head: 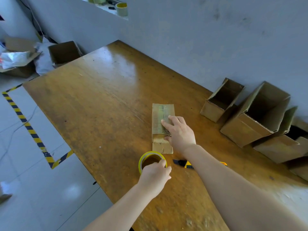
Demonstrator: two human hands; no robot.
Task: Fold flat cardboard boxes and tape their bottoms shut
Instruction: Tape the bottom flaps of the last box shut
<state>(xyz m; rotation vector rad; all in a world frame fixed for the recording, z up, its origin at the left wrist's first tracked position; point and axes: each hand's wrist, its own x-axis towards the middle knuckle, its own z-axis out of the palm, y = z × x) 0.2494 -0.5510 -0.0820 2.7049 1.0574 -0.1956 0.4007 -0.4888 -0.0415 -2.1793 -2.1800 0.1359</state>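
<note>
Lying flat on the wooden table (100, 97), the small cardboard box (158, 119) shows a strip of clear tape (161, 110) running along its top seam. Its near end has a loose flap (162, 147). The right hand (179, 132) rests on the box's right half, palm down. The fingers (166, 125) are straight and slightly spread across the tape, not curled round anything.

Just nearer than the box, touching or almost touching its near left corner, stands a yellow tape roll (143, 158). The left hand (155, 175) grips it from the near side, fingers hooked over the rim.

Near the box's near right corner lies a yellow and black utility knife (182, 163), partly hidden under the right forearm.

Well to the right of the box, several folded boxes (255, 124) stand open against the grey wall (200, 39). Far beyond the box to the left, past the table's edge, sits another open box (64, 53).
</note>
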